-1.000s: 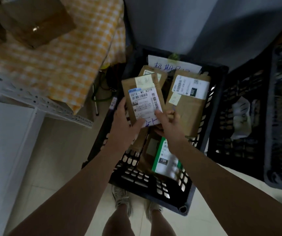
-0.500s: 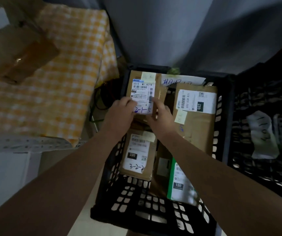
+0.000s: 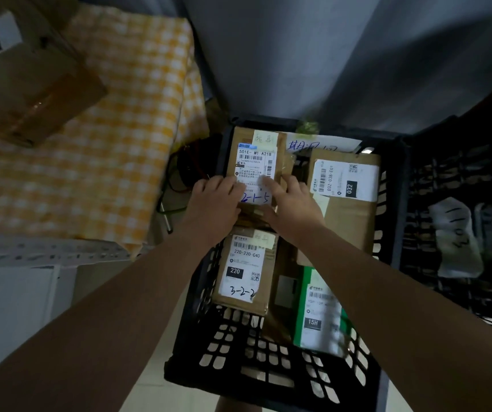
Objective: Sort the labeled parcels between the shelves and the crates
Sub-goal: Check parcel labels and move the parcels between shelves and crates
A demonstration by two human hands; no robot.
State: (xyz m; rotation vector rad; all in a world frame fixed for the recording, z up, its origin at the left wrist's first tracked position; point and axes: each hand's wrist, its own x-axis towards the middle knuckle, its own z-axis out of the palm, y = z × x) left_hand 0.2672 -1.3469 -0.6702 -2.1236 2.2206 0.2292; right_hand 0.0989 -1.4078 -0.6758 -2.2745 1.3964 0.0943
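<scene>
A shelf (image 3: pixel 45 251) takes up the left side, draped in a yellow checked cloth (image 3: pixel 105 162), and a cardboard box (image 3: pixel 30 93) sits on the cloth at the far left. At the centre stands a black slatted crate (image 3: pixel 268 367) on the pale floor, with a second black crate (image 3: pixel 452 292) just beside it on the right, a scribbled white paper (image 3: pixel 452 236) hanging on its wall.

Inside the centre crate, the biggest item is a brown parcel marked 032 (image 3: pixel 345 221), lying along the right side. Near the front left lies a parcel marked 3-2-2 (image 3: pixel 244 272). Just beside it to the right is a green-edged parcel marked 15H (image 3: pixel 319 316). A handwritten paper sign (image 3: pixel 322 145) shows at the crate's far wall.

The parcel marked 2-1-5 (image 3: pixel 256 156) sits at the far left corner of the crate, over the other packages, label up. Both hands hold its near end. The left hand (image 3: pixel 213 203) has its fingers (image 3: pixel 226 184) close together on the label's lower left. The right hand (image 3: pixel 292 203) has its fingers (image 3: pixel 271 185) bent over the label's lower right. The written number shows between the two hands. Both thumbs are hidden, so how they lie below the parcel cannot be told.
</scene>
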